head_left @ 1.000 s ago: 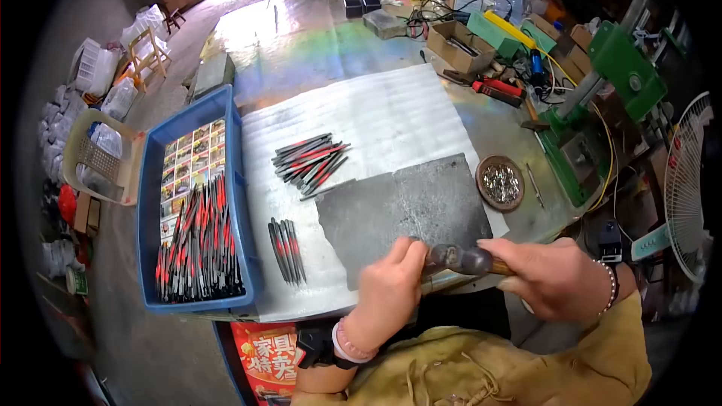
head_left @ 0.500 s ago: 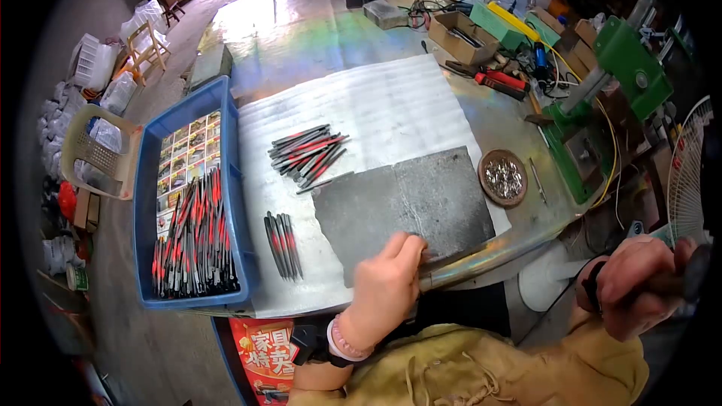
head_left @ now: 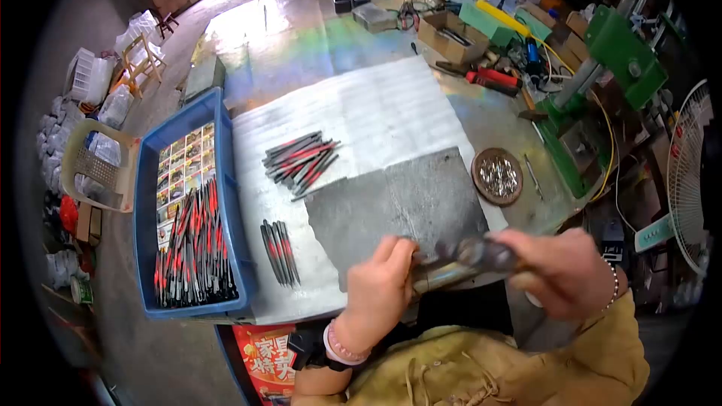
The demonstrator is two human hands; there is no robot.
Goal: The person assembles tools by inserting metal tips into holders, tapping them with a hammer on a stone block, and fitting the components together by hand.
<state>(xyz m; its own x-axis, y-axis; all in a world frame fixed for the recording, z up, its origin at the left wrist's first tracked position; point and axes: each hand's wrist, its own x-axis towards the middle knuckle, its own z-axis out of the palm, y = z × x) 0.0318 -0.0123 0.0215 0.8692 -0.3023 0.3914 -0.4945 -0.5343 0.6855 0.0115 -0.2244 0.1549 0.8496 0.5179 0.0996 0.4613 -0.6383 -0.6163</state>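
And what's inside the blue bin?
The blue bin holds many black-and-red sticks and a sheet with little pictures. Whatever is under the sticks is covered, so I can't see it.

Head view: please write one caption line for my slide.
Right hand gripping a hammer, left hand at the near edge of the dark slab, blue bin of slim rods to the left.

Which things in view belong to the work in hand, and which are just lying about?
Likely in the work:
- hammer, blurred, in the right hand
- grey slab, beside the left hand
- black-and-red sticks
- bowl of metal bits

Apparently lying about:
- red-handled pliers
- fan
- green machine
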